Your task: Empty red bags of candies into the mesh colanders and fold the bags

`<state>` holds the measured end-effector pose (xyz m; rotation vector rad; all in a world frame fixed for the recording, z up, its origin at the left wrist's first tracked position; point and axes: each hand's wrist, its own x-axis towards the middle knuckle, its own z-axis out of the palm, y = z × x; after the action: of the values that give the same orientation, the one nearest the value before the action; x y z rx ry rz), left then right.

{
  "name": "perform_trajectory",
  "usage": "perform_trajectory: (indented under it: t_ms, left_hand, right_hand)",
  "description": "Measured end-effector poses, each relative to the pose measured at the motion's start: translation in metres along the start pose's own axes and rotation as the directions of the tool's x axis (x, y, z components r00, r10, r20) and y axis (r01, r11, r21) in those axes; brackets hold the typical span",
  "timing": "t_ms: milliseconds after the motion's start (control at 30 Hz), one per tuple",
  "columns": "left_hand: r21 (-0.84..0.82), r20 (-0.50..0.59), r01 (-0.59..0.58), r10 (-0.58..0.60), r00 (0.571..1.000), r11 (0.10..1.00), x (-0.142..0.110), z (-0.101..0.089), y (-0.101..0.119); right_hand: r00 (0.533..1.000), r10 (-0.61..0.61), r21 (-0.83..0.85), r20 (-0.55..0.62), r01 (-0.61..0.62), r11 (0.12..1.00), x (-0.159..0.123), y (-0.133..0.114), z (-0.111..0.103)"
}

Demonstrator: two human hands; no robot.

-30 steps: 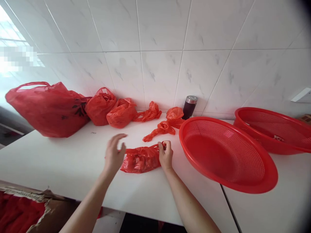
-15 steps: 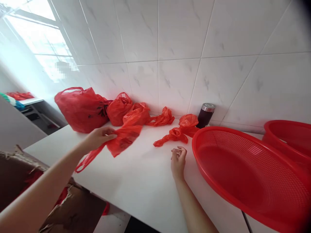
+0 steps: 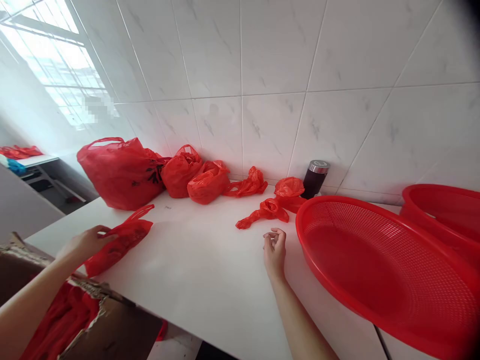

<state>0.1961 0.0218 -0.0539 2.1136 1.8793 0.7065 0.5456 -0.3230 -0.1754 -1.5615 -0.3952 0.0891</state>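
Note:
At the left of the white table, my left hand grips a flat red plastic bag with dark print, its loose handle loop pointing away toward the wall. My fingers close over the bag's near side and partly cover it. My right hand rests on the tabletop, its fingers loosely curled and apart, with nothing in them. Just beyond it lies a crumpled red bag, and the rim of a large red plastic basket is close on its right.
Along the tiled wall stand a big filled red bag, smaller red bags and a dark flask. A second red basket is at the far right. Below the table's left edge, a torn cardboard box holds red material.
My left hand has moved left and nearer to me with the red plastic bag, which now lies lower, by the table's left edge. My right hand has barely moved.

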Motion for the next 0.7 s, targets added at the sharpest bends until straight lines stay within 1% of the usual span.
perform_trajectory:
  t_ms: [67, 133, 200, 233, 267, 300, 367, 433, 467, 500, 533, 600, 667, 700]
  left_hand:
    - [0.080, 0.016, -0.009, 0.008, 1.000, 0.997, -0.002, 0.002, -0.003]
    - [0.132, -0.020, -0.058, 0.061, 0.998, 0.990, -0.005, 0.003, 0.007]
    - [0.130, -0.028, -0.167, 0.172, 0.985, 0.977, -0.009, 0.010, 0.032]
    - [0.103, -0.004, -0.246, 0.248, 0.969, 0.964, -0.014, 0.018, 0.050]
    - [0.061, 0.033, -0.332, 0.331, 0.943, 0.941, -0.020, 0.030, 0.071]
    - [0.002, 0.077, -0.423, 0.422, 0.904, 0.906, -0.030, 0.045, 0.094]
    - [-0.135, 0.161, -0.570, 0.586, 0.794, 0.811, -0.058, 0.083, 0.143]
    - [-0.256, 0.218, -0.653, 0.700, 0.680, 0.713, -0.097, 0.125, 0.192]
    - [-0.304, 0.239, -0.672, 0.737, 0.632, 0.675, -0.118, 0.146, 0.214]
    - [-0.341, 0.246, -0.679, 0.759, 0.603, 0.650, -0.138, 0.164, 0.235]
    - [-0.370, 0.247, -0.679, 0.772, 0.586, 0.634, -0.156, 0.180, 0.253]
    - [-0.405, 0.255, -0.669, 0.780, 0.571, 0.623, -0.184, 0.201, 0.280]
    - [-0.418, 0.296, -0.649, 0.771, 0.565, 0.636, -0.203, 0.208, 0.292]
    - [-0.420, 0.324, -0.637, 0.763, 0.560, 0.646, -0.210, 0.206, 0.291]
  right_hand:
    - [1.000, -0.001, -0.004, 0.003, 0.001, 1.000, 0.000, 0.001, 0.001]
    - [1.000, -0.003, -0.009, 0.005, 0.003, 1.000, 0.000, 0.002, 0.002]
    - [1.000, -0.010, -0.016, 0.008, 0.010, 1.000, 0.001, 0.002, 0.004]
    - [1.000, -0.013, -0.021, 0.009, 0.014, 1.000, 0.001, 0.003, 0.005]
    - [1.000, -0.018, -0.026, 0.008, 0.018, 1.000, 0.002, 0.003, 0.005]
    - [1.000, -0.023, -0.031, 0.005, 0.023, 0.999, 0.002, 0.003, 0.006]
    - [0.999, -0.034, -0.040, -0.007, 0.034, 0.999, 0.003, 0.003, 0.006]
    - [0.999, -0.050, -0.044, -0.019, 0.049, 0.998, 0.004, 0.003, 0.005]
    - [0.998, -0.058, -0.047, -0.025, 0.057, 0.997, 0.004, 0.003, 0.004]
    - [0.997, -0.066, -0.050, -0.029, 0.064, 0.997, 0.004, 0.003, 0.004]
    - [0.997, -0.074, -0.055, -0.034, 0.073, 0.996, 0.004, 0.003, 0.003]
    - [0.994, -0.092, -0.074, -0.050, 0.089, 0.993, 0.005, 0.004, 0.002]
    - [0.990, -0.111, -0.102, -0.082, 0.103, 0.989, 0.007, 0.005, 0.002]
    - [0.987, -0.121, -0.119, -0.103, 0.109, 0.987, 0.008, 0.005, 0.002]
